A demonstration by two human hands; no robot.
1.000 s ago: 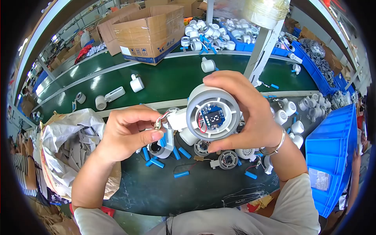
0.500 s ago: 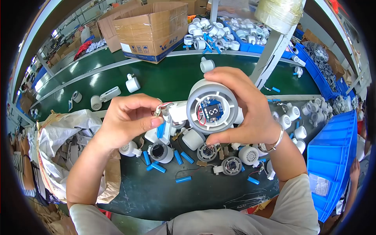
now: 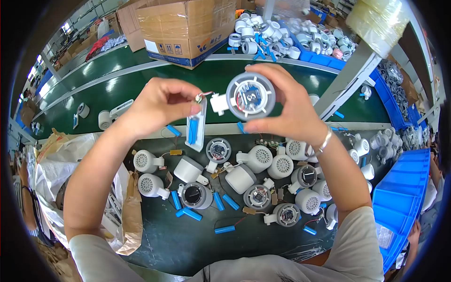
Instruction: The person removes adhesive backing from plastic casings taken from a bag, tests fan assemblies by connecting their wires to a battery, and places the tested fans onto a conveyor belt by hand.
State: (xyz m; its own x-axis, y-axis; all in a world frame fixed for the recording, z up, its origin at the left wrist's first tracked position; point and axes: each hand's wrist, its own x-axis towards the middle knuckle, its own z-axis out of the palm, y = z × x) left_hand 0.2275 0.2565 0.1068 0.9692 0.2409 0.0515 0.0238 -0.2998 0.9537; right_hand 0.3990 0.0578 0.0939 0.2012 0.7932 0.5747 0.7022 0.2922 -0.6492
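My right hand (image 3: 296,103) grips a round white fan head (image 3: 229,97) by its rim, thumb below and fingers above. Its open face is turned to me and shows a blue circuit board (image 3: 252,97) with a small lit display inside a grey ring. Between thumb and fingers, my left hand (image 3: 171,103) pinches the top of a narrow white handle shell (image 3: 201,134). A blue battery (image 3: 193,130) lies in that shell. Thin wires (image 3: 205,94) run from the pinched end toward the fan head's short neck. Both parts are held above the bench.
Several fan heads (image 3: 239,178) and loose blue batteries (image 3: 224,230) lie on the dark bench below. A lined sack (image 3: 61,174) stands at left, a blue bin (image 3: 399,188) at right. Beyond run a green conveyor (image 3: 188,84), a cardboard box (image 3: 183,33) and a metal post (image 3: 345,87).
Both hands have moved up and away from me with the parts. The handle shell now hangs more clearly apart from the fan head, and more of the bench shows.
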